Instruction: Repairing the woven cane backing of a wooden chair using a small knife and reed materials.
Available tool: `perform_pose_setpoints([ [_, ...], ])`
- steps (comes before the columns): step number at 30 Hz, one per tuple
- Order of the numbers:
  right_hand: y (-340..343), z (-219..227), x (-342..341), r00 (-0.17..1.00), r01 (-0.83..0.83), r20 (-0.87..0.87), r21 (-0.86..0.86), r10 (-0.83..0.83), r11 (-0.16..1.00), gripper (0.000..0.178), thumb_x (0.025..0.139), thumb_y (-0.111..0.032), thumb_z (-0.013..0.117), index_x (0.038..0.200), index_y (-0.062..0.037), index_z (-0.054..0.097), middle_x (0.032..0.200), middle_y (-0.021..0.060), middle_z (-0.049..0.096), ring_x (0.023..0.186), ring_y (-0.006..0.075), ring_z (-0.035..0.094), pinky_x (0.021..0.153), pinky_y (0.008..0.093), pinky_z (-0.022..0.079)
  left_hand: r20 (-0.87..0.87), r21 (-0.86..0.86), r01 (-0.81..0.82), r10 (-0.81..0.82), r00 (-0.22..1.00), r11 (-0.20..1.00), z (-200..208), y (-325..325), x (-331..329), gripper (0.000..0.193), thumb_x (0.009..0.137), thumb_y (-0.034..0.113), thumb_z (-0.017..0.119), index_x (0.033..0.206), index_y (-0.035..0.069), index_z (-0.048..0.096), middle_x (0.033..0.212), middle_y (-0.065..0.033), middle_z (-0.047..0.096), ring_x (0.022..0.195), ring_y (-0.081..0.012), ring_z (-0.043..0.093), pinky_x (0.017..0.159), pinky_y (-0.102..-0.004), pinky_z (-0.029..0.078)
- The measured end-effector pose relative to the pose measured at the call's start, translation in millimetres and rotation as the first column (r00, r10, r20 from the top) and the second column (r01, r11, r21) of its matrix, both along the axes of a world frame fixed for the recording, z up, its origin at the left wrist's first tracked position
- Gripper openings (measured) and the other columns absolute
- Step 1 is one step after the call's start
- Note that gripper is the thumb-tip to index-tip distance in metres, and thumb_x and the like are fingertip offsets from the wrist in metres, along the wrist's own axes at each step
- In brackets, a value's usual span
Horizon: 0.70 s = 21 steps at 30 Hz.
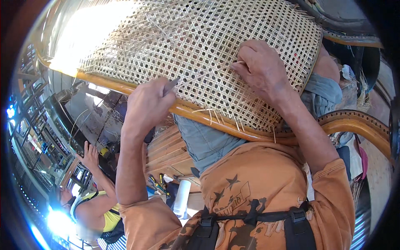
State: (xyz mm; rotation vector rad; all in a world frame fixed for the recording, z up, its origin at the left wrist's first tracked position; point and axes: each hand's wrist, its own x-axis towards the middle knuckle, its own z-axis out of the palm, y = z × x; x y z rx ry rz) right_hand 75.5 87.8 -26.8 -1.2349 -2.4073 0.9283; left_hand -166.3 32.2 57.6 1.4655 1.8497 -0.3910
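Your left hand (pixel 146 106): fingers closed round a metal tool (pixel 171 85) at the wooden frame (pixel 125 88). Your right hand (pixel 260 66): fingertips pinching a cane strand (pixel 238 62) on the woven cane panel (pixel 200 37) across your lap.

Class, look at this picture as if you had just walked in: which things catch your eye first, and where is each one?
First comes the woven cane panel in its curved wooden frame, filling the upper middle and lying across the person's lap. On it, the right hand pinches a cane strand at right of centre, while the left hand grips a thin metal tool at the frame's near edge. At lower left, another person raises a hand.
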Motion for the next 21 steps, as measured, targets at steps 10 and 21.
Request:
perform_pose_setpoints([
  [10,-3,-14,0,0.998,-0.008,-0.055,0.062,0.012,0.998,0.015,0.074,-0.015,0.068,0.083,-0.0076,0.058,0.089,0.0065,0.058,0.085,0.0280,0.055,0.073,0.0392,0.046,0.033,0.051,-0.284,0.283,0.959,0.957,13,-42,-50,0.018,0.082,0.016,0.060,0.079,-0.002,0.057,0.061,-0.0142,0.054,0.055,-0.0252,0.054,0.056,-0.0354,0.043],
  [21,-35,28,-119,0.858,-0.374,-0.424,-0.124,0.291,0.919,0.010,0.080,-0.012,0.058,0.088,-0.0079,0.060,0.082,0.0100,0.059,0.079,0.0305,0.059,0.073,0.0400,0.048,0.315,0.308,-0.393,0.297,0.902,0.867,43,-67,-38,0.014,0.083,0.006,0.062,0.079,-0.001,0.050,0.069,-0.0069,0.044,0.062,-0.0132,0.042,0.058,-0.0271,0.038],
])
